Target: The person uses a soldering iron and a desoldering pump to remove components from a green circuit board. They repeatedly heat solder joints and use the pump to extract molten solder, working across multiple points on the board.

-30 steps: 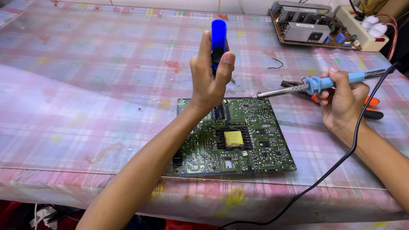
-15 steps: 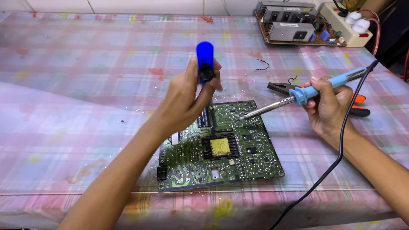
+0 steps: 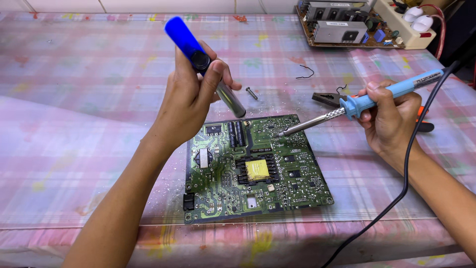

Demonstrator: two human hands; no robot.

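A green circuit board (image 3: 255, 168) lies flat on the table in front of me, with a yellow-topped part at its middle. My left hand (image 3: 191, 97) grips a blue and silver desoldering pump (image 3: 198, 57), tilted, its silver nozzle hanging just above the board's far edge. My right hand (image 3: 389, 119) holds a blue-handled soldering iron (image 3: 357, 104) like a pen. The iron's metal tip touches the board near its far right part. A black cord (image 3: 404, 173) runs from the iron over my right forearm.
A pink and purple checked cloth (image 3: 89, 114) covers the table. Pliers with orange handles (image 3: 332, 98) lie behind my right hand. A small screw (image 3: 251, 93) and a wire scrap (image 3: 305, 72) lie beyond the board. A second circuit board (image 3: 342, 25) and a power strip (image 3: 406, 20) sit far right.
The pump's nozzle has lifted off the board and tilted, blue end to the left. The soldering iron's tip has come down onto the board's far right part.
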